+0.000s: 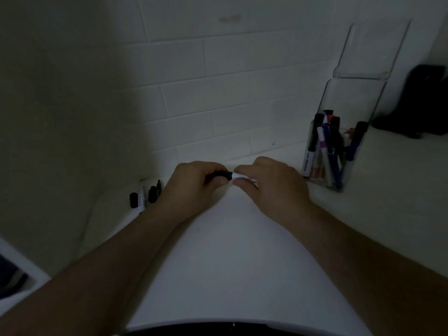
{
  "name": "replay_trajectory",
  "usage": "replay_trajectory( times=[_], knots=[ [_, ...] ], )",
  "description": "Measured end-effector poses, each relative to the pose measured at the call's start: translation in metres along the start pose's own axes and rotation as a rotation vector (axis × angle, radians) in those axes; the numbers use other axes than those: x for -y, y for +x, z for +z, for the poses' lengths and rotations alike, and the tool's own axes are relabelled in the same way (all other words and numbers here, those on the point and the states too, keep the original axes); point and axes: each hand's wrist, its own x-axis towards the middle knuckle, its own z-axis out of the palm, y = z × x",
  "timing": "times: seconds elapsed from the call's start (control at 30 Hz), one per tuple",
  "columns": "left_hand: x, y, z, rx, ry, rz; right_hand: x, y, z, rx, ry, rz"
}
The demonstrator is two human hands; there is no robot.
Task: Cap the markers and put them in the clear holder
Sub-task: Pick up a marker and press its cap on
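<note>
— So, what are the hands doing?

— Both are up over the white table [230, 263], close together. The left hand [196, 183] has its fingers curled round a black cap [219, 176]. The right hand [269, 183] pinches the white marker [240, 176] between thumb and fingers.

— Is the cap on the marker?

— The cap and the white part meet right between the two hands. I cannot tell if it is pushed all the way on.

— Where is the holder?

— The clear holder [363, 69] stands on the right, near the brick wall [218, 93]. It is tall at the back and low at the front. The right hand is near it but not touching.

— Is anything in it?

— Yes, a bunch of pens [327, 146] stand in the low front part. They lean this way and that. Some have black caps, and one has a purple band.

— Any more markers lying about?

— On the left, by the wall, there is a small group [145, 194]. I see one white marker lying down and some short black bits beside it. It is too dark to tell if those are caps or markers. The left arm is just beside them.

— What is that dark thing far right?

— Something black [421, 103] behind the holder. I cannot tell what it is.
</note>
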Motion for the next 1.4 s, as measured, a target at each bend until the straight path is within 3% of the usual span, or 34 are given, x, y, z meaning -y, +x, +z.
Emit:
replay_trajectory(
  times=[0.23,0.33,0.5,0.6,0.67,0.73,0.8,0.87,1.07,1.17,1.27,1.4],
  knots=[
    [-0.009,-0.001,0.000,-0.028,0.000,-0.017,-0.002,-0.002,-0.002,0.007,0.072,-0.028],
    [-0.012,-0.005,0.004,-0.024,0.009,0.008,-0.006,-0.001,-0.005,0.086,0.126,-0.040],
    [-0.020,-0.009,0.014,-0.117,-0.188,-0.053,0.004,0.002,-0.027,0.225,-0.099,-0.049],
    [-0.028,-0.012,0.018,-0.089,-0.295,-0.030,0.009,0.011,-0.056,0.125,0.194,0.030],
    [-0.030,-0.014,0.022,-0.015,-0.214,0.059,0.006,0.019,-0.085,-0.069,0.358,0.104],
    [-0.032,-0.017,0.024,0.022,-0.055,0.184,-0.001,0.027,-0.118,-0.307,0.360,0.122],
    [-0.035,-0.019,0.026,0.022,0.031,0.305,-0.013,0.035,-0.147,-0.475,0.266,0.109],
    [-0.036,-0.019,0.028,0.014,0.067,0.376,-0.031,0.038,-0.161,-0.514,0.134,0.108],
    [-0.032,-0.019,0.031,0.022,0.093,0.367,-0.069,0.029,-0.143,-0.333,-0.178,0.210],
    [-0.033,-0.018,0.031,0.019,0.117,0.394,-0.079,0.023,-0.128,-0.282,-0.470,0.228],
    [-0.033,-0.017,0.032,0.038,0.139,0.416,-0.077,0.025,-0.126,-0.248,-0.548,0.287],
    [-0.031,-0.016,0.033,0.058,0.143,0.437,-0.079,0.018,-0.126,-0.219,-0.743,0.227]
  ],
)
